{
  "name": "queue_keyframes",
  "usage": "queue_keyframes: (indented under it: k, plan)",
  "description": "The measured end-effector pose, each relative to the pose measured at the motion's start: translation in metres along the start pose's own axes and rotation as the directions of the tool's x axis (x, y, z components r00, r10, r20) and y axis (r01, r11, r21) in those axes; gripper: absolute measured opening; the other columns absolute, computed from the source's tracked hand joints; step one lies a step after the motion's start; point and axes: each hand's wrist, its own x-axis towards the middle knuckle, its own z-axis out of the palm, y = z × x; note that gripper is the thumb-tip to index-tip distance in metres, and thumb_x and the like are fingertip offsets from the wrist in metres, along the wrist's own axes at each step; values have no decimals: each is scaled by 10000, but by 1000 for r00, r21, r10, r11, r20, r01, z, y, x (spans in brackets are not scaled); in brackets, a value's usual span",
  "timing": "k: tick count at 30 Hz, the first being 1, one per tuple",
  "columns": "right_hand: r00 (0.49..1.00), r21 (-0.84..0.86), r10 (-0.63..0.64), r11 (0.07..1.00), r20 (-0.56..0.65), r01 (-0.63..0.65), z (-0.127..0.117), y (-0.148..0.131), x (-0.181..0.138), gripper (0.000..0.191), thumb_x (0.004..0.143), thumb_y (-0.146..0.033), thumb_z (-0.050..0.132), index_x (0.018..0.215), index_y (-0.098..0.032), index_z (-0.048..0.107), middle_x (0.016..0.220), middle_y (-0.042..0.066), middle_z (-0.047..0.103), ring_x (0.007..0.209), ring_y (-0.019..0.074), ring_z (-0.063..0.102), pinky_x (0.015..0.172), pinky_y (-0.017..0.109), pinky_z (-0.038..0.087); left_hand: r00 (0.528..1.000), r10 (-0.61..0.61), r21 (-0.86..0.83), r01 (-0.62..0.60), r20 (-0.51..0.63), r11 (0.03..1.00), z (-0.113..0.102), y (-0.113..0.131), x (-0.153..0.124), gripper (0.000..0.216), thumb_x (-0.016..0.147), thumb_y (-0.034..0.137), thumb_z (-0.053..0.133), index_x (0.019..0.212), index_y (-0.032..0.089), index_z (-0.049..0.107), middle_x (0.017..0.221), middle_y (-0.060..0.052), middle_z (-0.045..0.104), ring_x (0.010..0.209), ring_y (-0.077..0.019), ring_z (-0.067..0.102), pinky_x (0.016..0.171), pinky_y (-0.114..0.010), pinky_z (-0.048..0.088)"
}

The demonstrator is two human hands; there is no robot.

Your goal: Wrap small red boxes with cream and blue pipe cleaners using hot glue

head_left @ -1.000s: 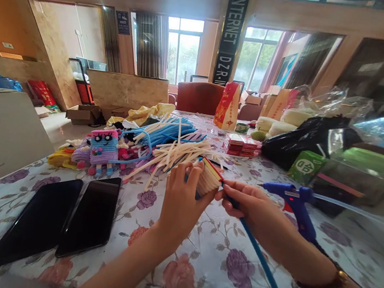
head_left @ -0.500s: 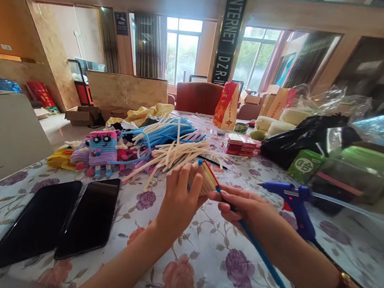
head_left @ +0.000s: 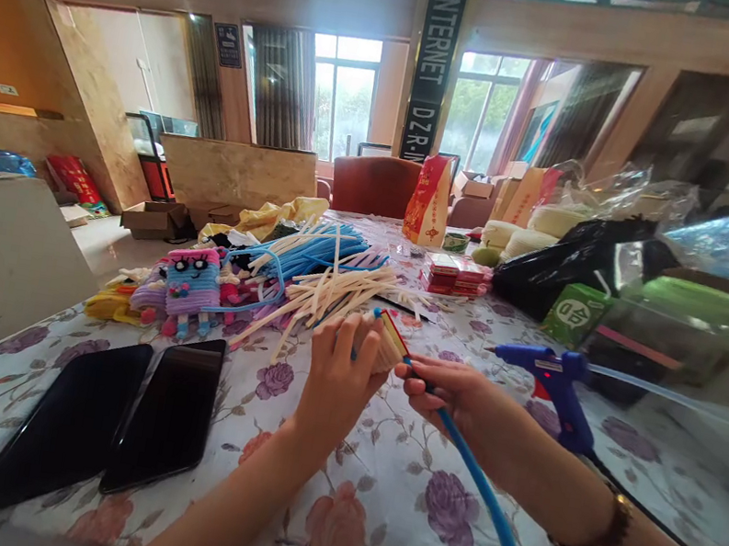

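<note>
My left hand (head_left: pixel 341 370) is closed round a small cream block (head_left: pixel 389 344) wound in fuzzy stems, with a red-edged end. Just to its right my right hand (head_left: pixel 449 392) pinches a long blue fuzzy stem (head_left: pixel 491 518), which runs from the block down to the bottom right. Both hands hover just above the floral tablecloth (head_left: pixel 366 516). Behind them lies a pile of cream and blue stems (head_left: pixel 323 271).
Two dark phones (head_left: pixel 116 418) lie at the left front. Knitted dolls (head_left: pixel 191 281) sit beyond them. A blue glue gun (head_left: pixel 556 380) stands to the right, with red boxes (head_left: pixel 458 275), a black bag (head_left: pixel 570 252), a green carton (head_left: pixel 573 314) and plastic bags behind.
Both hands with the block have drifted slightly left and down. The right hand has slid along the blue stem near the block.
</note>
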Motion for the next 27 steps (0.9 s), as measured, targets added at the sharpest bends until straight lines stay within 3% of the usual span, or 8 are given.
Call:
queue_keyframes:
  k: [4, 12, 17, 20, 23, 25, 27]
  plan:
    - [1000, -55, 6, 998, 21, -5, -7, -1, 5, 60, 731, -99, 607, 703, -119, 656, 749, 31, 602, 602, 49, 525, 535, 126, 460, 986, -152, -156, 160, 60, 975, 2, 0, 0, 453, 749, 329, 661, 1140, 182, 485, 1123, -118, 544, 1027, -266, 506, 878, -409, 424]
    - [986, -206, -63, 974, 153, 94, -23, 7, 22, 138, 763, -273, 627, 788, -138, 611, 695, 19, 643, 555, 72, 567, 531, 192, 478, 941, -324, -385, 335, 95, 860, 0, 6, 2, 589, 655, 228, 746, 1151, 235, 429, 1149, -81, 565, 1080, -244, 526, 886, -390, 435]
    - [994, -434, -52, 897, 94, 88, -18, 2, 17, 292, 748, -405, 654, 891, -182, 532, 770, 29, 638, 552, 110, 584, 493, 254, 507, 922, -369, -452, 381, 119, 806, -4, 7, 5, 598, 657, 222, 743, 1168, 236, 433, 1133, -75, 577, 1056, -223, 553, 863, -358, 450]
    - [986, -572, -144, 803, 88, 168, -12, -2, 10, 479, 739, -417, 661, 1124, -190, 488, 931, 64, 615, 619, 128, 596, 482, 268, 526, 915, -383, -485, 395, 130, 780, -5, 5, 7, 604, 648, 276, 755, 1162, 231, 440, 1127, -76, 585, 1045, -228, 560, 866, -365, 454]
    - [944, -700, -317, 653, 92, 288, -12, -2, 8, 756, 716, -464, 669, 1342, -223, 318, 1141, 120, 563, 788, 192, 625, 541, 312, 557, 912, -375, -519, 405, 169, 752, -6, 5, 7, 609, 652, 315, 753, 1168, 228, 442, 1150, -82, 581, 1054, -232, 558, 879, -376, 453]
    - [870, -777, -477, 499, 125, 385, -15, -1, 10, 830, 701, -464, 684, 1385, -253, 264, 1307, 128, 471, 1036, 249, 577, 747, 366, 558, 923, -338, -552, 382, 185, 741, -7, 6, 6, 601, 667, 330, 743, 1177, 231, 441, 1173, -84, 576, 1069, -232, 553, 895, -381, 447]
    - [774, -826, -597, 315, 210, 467, -17, 0, 11, 771, 717, -436, 679, 1373, -276, 308, 1395, 95, 401, 1234, 264, 443, 974, 409, 441, 940, -288, -585, 338, 181, 737, -7, 8, 6, 586, 684, 337, 731, 1183, 237, 441, 1186, -82, 572, 1077, -228, 551, 904, -381, 445]
